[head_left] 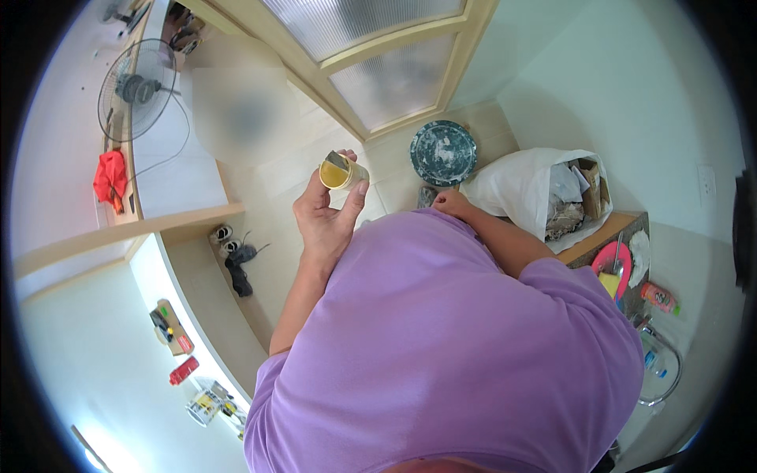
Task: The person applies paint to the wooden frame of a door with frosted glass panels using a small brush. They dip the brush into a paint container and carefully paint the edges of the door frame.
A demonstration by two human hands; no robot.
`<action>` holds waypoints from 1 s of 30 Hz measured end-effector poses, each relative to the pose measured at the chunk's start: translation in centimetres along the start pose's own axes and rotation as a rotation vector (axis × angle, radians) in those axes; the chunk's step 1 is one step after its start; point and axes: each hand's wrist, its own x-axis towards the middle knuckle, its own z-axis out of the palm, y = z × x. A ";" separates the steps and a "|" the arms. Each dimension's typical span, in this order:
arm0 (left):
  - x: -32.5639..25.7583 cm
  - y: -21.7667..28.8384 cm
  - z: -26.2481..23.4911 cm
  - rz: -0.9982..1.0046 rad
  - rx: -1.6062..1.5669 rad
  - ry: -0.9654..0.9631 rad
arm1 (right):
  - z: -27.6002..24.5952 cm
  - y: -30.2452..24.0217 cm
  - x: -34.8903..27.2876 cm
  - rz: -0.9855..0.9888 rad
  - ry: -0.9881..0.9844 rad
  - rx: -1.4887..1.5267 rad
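Note:
My left hand [327, 219] is raised in front of my chest, closed round a small pale-yellow cylindrical container [361, 178]. Its open end tilts up and shows a yellow inside. A flat grey piece [337, 161] lies across part of that opening; its kind I cannot make out. Close against my shirt, my right hand [451, 203] is curled closed, and whatever it may hold is hidden. Just beside it a dark grey patterned thing [426, 195] shows low down, partly covered.
A white-smeared dark green round lid or tub [443, 153] is on the floor. Right of it stands a stuffed white sack [512, 185], near a counter with a pink basin [605, 260]. A framed glass door [394, 79] is ahead. Shoes [238, 272] and a fan [137, 89] are left.

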 end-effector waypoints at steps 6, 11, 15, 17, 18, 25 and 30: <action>-1.6 0.1 1.5 -0.054 0.064 0.094 | -1.4 1.9 0.3 0.028 -0.165 -0.216; -3.9 -0.1 2.1 -0.084 0.024 0.209 | -2.4 -6.6 -0.1 -0.181 -0.181 -0.081; -5.3 -0.4 0.7 -0.076 0.012 0.204 | -2.4 -18.7 -2.0 -0.244 -0.283 0.232; -6.1 -0.7 -0.3 -0.069 -0.045 0.206 | -1.8 -23.2 -3.5 -0.271 -0.361 0.431; -6.6 -0.8 -0.9 -0.050 -0.042 0.199 | -1.4 -25.0 -4.4 -0.290 -0.387 0.503; -10.0 -1.6 -6.6 -0.026 -0.133 0.129 | 2.6 -31.1 -9.6 -0.319 -0.489 0.804; -13.2 -2.8 -9.4 -0.019 -0.109 0.016 | 7.4 -31.9 -11.5 -0.285 -0.492 0.909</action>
